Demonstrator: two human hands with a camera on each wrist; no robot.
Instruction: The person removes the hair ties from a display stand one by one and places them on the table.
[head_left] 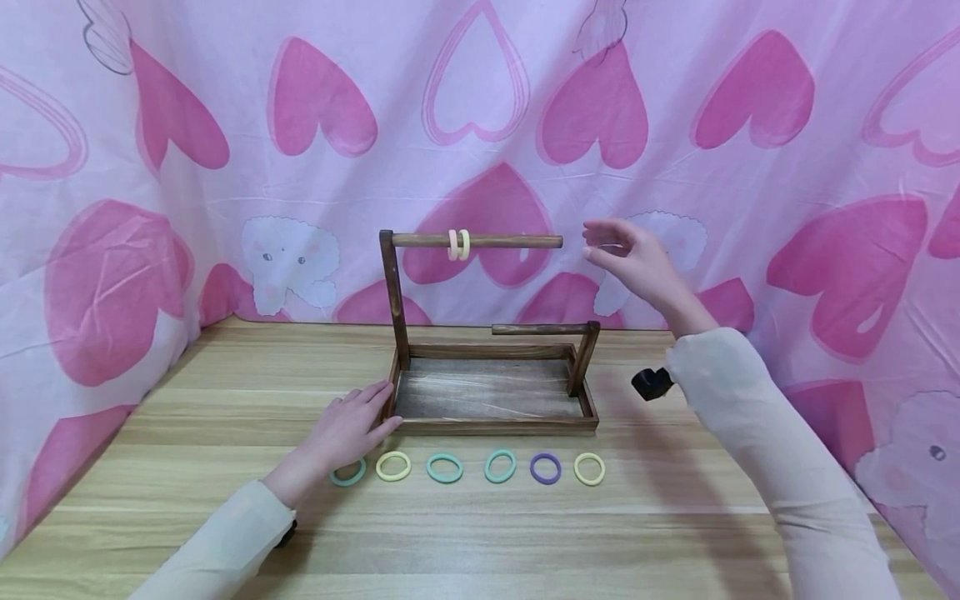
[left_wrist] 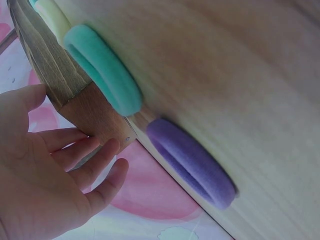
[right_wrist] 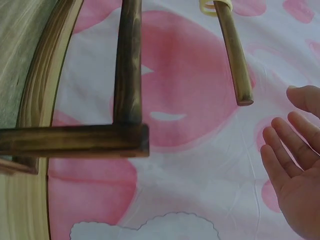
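My left hand [head_left: 348, 427] rests against the left end of a dark wooden stand [head_left: 495, 427], fingers extended and thumb at its front corner. In the left wrist view its fingers touch the wood; a green hair tie [left_wrist: 107, 70] and a purple hair tie [left_wrist: 192, 162] lie close by. My right hand [head_left: 633, 258] is raised in the air just right of the upper rod's free end, holding nothing, fingers loosely bent. Two pale hair ties [head_left: 459, 244], one peach and one yellow, hang side by side on the upper rod [head_left: 517, 242].
In front of the stand lies a row of hair ties, including a yellow one [head_left: 393, 467], a teal one [head_left: 500, 466] and a purple one [head_left: 545, 468]. A lower rod [head_left: 536, 330] points left from the stand's right post. Behind hangs a heart-patterned cloth [head_left: 322, 183].
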